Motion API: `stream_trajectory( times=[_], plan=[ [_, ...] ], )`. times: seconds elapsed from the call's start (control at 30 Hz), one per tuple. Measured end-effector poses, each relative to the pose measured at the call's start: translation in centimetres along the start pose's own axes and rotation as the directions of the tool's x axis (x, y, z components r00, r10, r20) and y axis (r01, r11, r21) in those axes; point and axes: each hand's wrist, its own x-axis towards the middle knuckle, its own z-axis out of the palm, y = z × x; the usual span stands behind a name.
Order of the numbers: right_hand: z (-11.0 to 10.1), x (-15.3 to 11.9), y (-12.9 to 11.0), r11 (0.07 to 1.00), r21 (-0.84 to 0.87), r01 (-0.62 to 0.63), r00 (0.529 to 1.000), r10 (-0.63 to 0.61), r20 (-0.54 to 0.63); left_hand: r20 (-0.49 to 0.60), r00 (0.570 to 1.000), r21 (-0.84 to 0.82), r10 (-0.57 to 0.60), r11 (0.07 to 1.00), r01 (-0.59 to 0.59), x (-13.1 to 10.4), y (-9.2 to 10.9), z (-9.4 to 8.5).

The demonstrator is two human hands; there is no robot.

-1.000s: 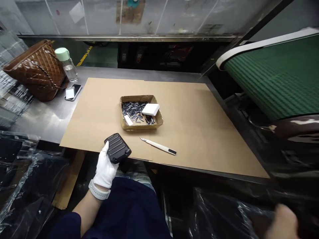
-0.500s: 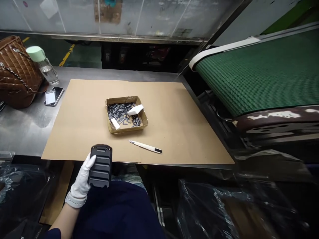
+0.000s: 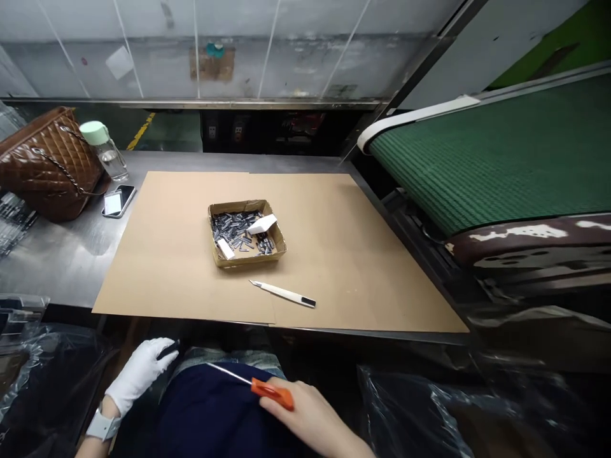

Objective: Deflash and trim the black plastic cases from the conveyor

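My left hand (image 3: 140,373), in a white glove, is low at the left with its fingers closed on a black part (image 3: 169,348), of which only a small bit shows. My bare right hand (image 3: 305,410) grips the orange handle of a screwdriver (image 3: 272,392), its thin metal shaft pointing left toward the gloved hand. Beyond them, on the cardboard sheet (image 3: 167,280), lies a white craft knife (image 3: 286,294). Behind the knife stands a cardboard box (image 3: 248,261) holding many small dark pieces and two white pieces.
A brown quilted bag (image 3: 62,165), a bottle with a green lid (image 3: 109,156) and a phone (image 3: 125,197) are on the metal table (image 3: 62,267) at the left. A green conveyor belt (image 3: 491,152) rises at the right. Plastic-wrapped items flank my lap.
My right hand has come into view with the orange screwdriver. The black part in my left hand has moved down and turned, and its ribbed face no longer shows. The view has tilted up slightly.
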Motion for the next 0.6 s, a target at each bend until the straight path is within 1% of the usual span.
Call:
stream_trajectory(
  times=[0.07, 0.13, 0.17, 0.23, 0.33, 0.4, 0.43, 0.47, 0.57, 0.6],
  plan=[
    [0.7, 2.4, -1.7, 0.996, -0.087, 0.000, 1.000, 0.000, -0.004, -0.092, 0.994, -0.017, -0.057, 0.998, 0.056, -0.2, -2.4, -0.2],
    [0.8, 3.8, -2.3, 0.996, -0.092, 0.018, 0.999, -0.021, -0.031, -0.143, 0.986, -0.033, -0.083, 0.996, 0.079, -0.4, -4.1, -0.7],
    [0.7, 4.2, -2.4, 0.996, -0.085, 0.027, 0.999, -0.030, -0.038, -0.155, 0.984, -0.037, -0.086, 0.996, 0.081, -0.5, -4.7, -0.9],
    [0.4, 4.6, -2.4, 0.997, -0.072, 0.031, 0.999, -0.034, -0.040, -0.169, 0.982, -0.061, -0.082, 0.995, 0.072, -0.4, -5.2, -0.9],
    [0.0, 4.9, -2.4, 0.998, -0.054, 0.021, 0.999, -0.022, -0.031, -0.168, 0.983, -0.138, -0.073, 0.989, 0.050, 0.5, -5.2, -0.1],
    [-0.1, 5.1, -2.3, 0.999, -0.041, 0.011, 0.999, -0.012, -0.036, -0.208, 0.970, -0.207, -0.128, 0.975, 0.084, 1.3, -5.2, 0.7],
    [0.0, 5.2, -2.2, 0.999, -0.034, 0.003, 0.999, -0.004, -0.041, -0.249, 0.951, -0.243, -0.181, 0.963, 0.120, 1.7, -5.2, 1.1],
    [0.1, 5.2, -2.1, 1.000, -0.028, -0.004, 0.999, 0.003, -0.044, -0.300, 0.922, -0.279, -0.246, 0.947, 0.162, 2.1, -5.3, 1.4],
    [0.5, 5.1, -2.0, 1.000, -0.017, -0.011, 0.999, 0.010, -0.042, -0.425, 0.803, -0.375, -0.418, 0.888, 0.265, 3.1, -6.0, 1.6],
    [0.8, 5.0, -2.1, 1.000, -0.019, -0.006, 0.999, 0.005, -0.046, -0.441, 0.778, -0.396, -0.447, 0.875, 0.278, 3.4, -6.2, 1.5]
  ],
)
